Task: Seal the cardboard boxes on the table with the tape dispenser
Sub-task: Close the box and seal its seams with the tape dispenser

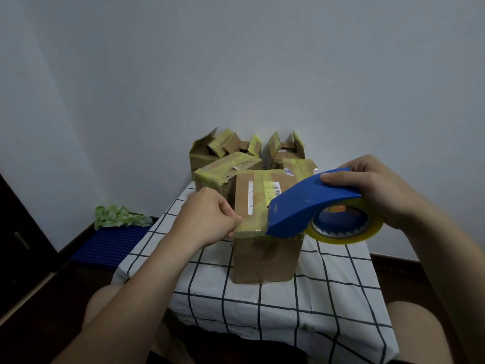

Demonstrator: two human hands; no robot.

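A tall cardboard box stands at the middle of the table, its top crossed by yellowish tape. My right hand grips a blue tape dispenser with a yellow tape roll under it; the dispenser's nose touches the box's near top edge. My left hand pinches the tape end at the box's near left top corner. Behind stand a taped box on the left and another taped box on the right.
Two boxes with raised flaps, one at the left and one at the right, stand against the white wall. The table wears a white cloth with a black grid. A blue mat and green crumpled cloth lie on the floor left.
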